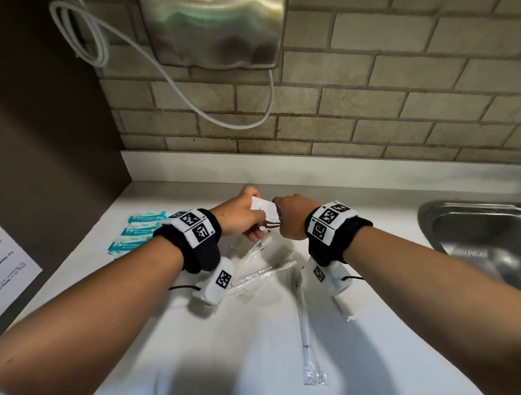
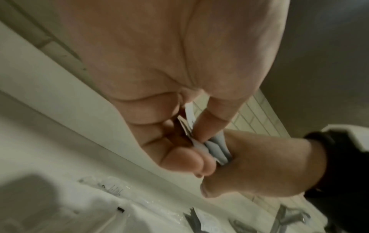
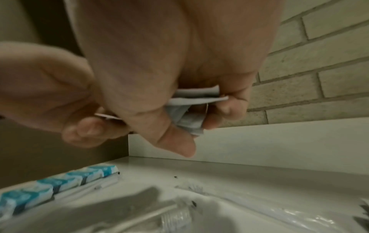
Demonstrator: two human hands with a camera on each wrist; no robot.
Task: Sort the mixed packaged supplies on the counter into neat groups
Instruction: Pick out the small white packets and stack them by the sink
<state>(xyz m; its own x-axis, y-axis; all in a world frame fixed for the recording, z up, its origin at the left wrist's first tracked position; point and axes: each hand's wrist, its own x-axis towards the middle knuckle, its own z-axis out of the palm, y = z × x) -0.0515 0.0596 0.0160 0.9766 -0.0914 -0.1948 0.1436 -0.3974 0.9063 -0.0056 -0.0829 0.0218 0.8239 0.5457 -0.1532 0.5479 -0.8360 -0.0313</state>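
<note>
Both hands meet above the back of the white counter and hold a small stack of white paper packets. My left hand pinches the packets between thumb and fingers. My right hand grips the same packets from the other side, fingers curled round them. Three teal-and-white packets lie in a row at the counter's left. Clear-wrapped long items lie scattered under the wrists, and one wrapped white stick lies nearer me.
A steel sink is set into the counter at the right. A brick wall with a metal dispenser and a looping white cable stands behind. A printed sheet hangs on the brown panel at the left.
</note>
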